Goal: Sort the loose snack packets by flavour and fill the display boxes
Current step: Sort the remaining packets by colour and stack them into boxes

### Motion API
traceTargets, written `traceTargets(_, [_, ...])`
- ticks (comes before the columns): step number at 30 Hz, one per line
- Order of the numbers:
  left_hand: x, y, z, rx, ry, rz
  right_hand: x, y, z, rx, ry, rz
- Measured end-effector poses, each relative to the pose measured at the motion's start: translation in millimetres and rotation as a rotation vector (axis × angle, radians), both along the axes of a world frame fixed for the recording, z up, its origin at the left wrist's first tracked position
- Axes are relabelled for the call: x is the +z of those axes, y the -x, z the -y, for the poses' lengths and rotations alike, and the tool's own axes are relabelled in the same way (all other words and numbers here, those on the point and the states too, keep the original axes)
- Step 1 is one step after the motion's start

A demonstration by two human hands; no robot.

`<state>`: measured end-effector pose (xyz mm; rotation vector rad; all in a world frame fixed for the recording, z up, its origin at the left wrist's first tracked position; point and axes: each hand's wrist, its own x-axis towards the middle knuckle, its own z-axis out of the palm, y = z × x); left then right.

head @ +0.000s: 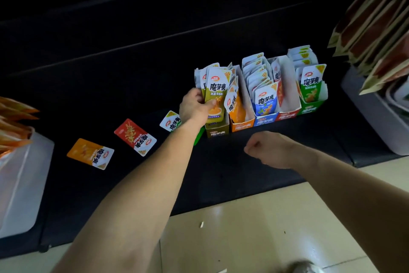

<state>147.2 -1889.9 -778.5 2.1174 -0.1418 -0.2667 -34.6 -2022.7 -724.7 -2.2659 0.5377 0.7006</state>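
Note:
Several display boxes stand side by side on the black shelf: olive (217, 129), orange (241, 126), blue (265, 120), red (287, 114) and green (309, 108). My left hand (194, 106) grips a bunch of olive packets (215, 93) standing in the olive box, thumb across the front one. My right hand (263, 147) hovers in a loose fist in front of the boxes and holds nothing. Three loose packets lie flat on the shelf to the left: orange (90, 153), red (135, 136) and green (170, 121), the green one partly hidden by my left wrist.
A translucent white bin (22, 184) with orange bags stands at the left edge. A grey bin (376, 117) under hanging brown bags (376, 24) sits at the right. The shelf's front edge meets beige floor tiles (265, 228) below.

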Motion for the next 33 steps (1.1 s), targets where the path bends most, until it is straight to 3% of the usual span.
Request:
traceTargets(6, [-1,-6,-10,-0.121,-0.386,0.311,-1,-2,-7,0.012,0.013,-0.014])
traceTargets(11, [0,1,-12,-0.160,-0.333,0.176,3,-10,-18,0.048,0.018,-0.016])
traceTargets(16, [9,2,-2,-0.004,-0.209,0.095,7,-18,-31,0.075,-0.005,-0.001])
traceTargets(20, [12,0,-7,-0.062,-0.373,0.195,5,-20,-34,0.091,-0.017,-0.016])
traceTargets(25, [4,3,-53,-0.060,-0.259,0.154,3,-22,-34,0.095,0.016,0.010])
traceTargets(27, [-8,3,-82,-0.071,-0.306,0.144,1,-25,-40,0.135,0.026,-0.013])
traceTargets(30, [-27,0,-115,-0.197,-0.501,0.131,-6,-31,-54,0.227,0.074,-0.042])
traceTargets(33, [-43,1,-125,-0.493,-0.717,0.117,-21,-39,-73,0.264,0.112,-0.022])
